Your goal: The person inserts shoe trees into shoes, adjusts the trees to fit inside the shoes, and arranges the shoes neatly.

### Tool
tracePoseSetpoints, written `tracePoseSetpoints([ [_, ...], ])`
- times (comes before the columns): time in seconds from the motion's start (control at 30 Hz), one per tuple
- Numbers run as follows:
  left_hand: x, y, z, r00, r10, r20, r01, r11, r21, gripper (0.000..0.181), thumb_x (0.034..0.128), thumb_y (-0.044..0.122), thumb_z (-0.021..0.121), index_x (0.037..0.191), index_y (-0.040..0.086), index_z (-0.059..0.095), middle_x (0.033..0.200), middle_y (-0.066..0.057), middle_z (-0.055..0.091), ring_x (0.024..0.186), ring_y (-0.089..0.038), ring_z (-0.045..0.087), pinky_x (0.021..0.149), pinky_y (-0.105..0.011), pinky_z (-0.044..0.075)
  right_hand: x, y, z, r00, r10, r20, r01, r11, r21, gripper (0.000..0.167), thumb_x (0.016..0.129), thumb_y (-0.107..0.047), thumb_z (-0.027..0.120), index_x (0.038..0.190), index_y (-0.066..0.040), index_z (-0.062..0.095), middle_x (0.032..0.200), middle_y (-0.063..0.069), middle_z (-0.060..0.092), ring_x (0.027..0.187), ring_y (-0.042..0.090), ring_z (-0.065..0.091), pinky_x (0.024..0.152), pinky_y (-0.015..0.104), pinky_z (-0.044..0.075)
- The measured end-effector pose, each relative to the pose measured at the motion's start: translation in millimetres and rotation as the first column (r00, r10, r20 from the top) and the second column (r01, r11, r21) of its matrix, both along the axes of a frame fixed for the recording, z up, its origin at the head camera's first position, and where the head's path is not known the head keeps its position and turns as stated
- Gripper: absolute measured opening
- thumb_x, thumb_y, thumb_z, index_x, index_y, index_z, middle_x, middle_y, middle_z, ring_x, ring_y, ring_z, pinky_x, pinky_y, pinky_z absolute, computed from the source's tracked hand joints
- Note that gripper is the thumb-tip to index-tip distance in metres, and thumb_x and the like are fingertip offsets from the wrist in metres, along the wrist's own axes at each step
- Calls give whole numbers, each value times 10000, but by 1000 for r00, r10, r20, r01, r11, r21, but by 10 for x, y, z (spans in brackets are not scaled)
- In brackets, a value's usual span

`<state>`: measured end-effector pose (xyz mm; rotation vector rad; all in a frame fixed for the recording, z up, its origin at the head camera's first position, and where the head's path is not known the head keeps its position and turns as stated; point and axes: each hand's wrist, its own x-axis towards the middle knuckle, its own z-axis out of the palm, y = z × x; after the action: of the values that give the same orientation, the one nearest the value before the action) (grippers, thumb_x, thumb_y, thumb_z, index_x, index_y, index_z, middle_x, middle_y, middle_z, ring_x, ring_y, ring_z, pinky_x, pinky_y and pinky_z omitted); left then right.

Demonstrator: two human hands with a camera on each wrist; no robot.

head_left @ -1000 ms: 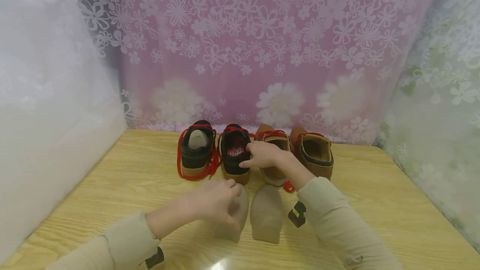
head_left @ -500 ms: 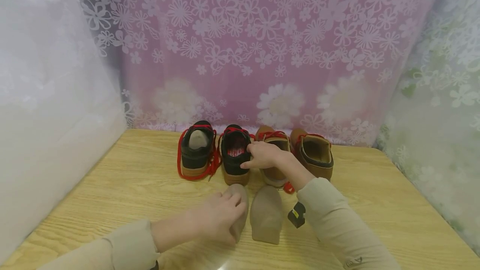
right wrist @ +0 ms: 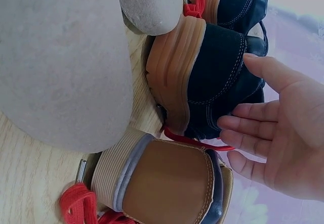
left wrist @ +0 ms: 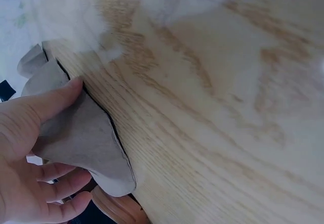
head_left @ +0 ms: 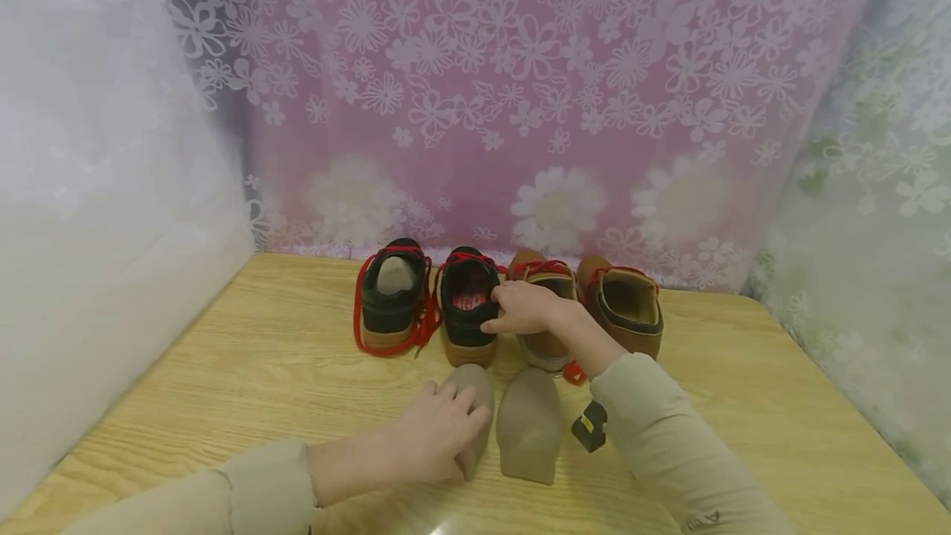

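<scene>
My left hand (head_left: 438, 440) lies over a beige, foot-shaped shoe insert (head_left: 473, 378) on the table. In the left wrist view the thumb is on one edge of this insert (left wrist: 83, 138) and the fingers curl at its other edge. A second beige insert (head_left: 529, 436) lies just to its right. My right hand (head_left: 523, 308) touches the collar of a black shoe (head_left: 464, 329) with red laces. The right wrist view shows its fingers fairly straight and spread beside the shoe's heel (right wrist: 217, 72). Another black shoe (head_left: 386, 316) stands to the left, a rounded beige insert (head_left: 395, 276) inside it.
Two brown shoes with red laces stand to the right, one (head_left: 545, 347) partly behind my right hand and the other (head_left: 627, 329) beyond it. A red lace end (head_left: 574, 372) lies on the wooden table (head_left: 297, 353). A pink floral curtain (head_left: 461, 106) hangs behind.
My left hand has shifted slightly right and settled on the near beige insert, its fingers further over it. My right hand stays at the black shoe.
</scene>
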<state>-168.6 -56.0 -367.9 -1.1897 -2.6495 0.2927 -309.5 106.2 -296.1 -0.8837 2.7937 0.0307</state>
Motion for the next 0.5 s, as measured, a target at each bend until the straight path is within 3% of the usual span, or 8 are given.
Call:
tracePoseSetpoints([
  [0.27, -22, -10, -26, 990, -62, -130, 57, 997, -43, 540, 636, 561, 750, 950, 183, 525, 798, 35, 442, 651, -116, 409, 545, -279, 323, -12, 5, -5, 1000, 11, -10, -11, 1000, -3, 561, 884, -454, 575, 1238, -20, 536, 1201, 126, 549, 1112, 269, 521, 902, 404, 425],
  [0.5, -7, -38, -38, 973, -150, -175, 134, 986, -100, 462, 706, 520, 699, 1019, 211, 557, 896, 46, 478, 688, -120, 482, 584, -301, 386, -11, -1, -16, 1000, 5, -7, -5, 1000, -11, 558, 882, -449, 579, 1241, -24, 537, 1212, 133, 543, 1117, 274, 518, 906, 412, 421],
])
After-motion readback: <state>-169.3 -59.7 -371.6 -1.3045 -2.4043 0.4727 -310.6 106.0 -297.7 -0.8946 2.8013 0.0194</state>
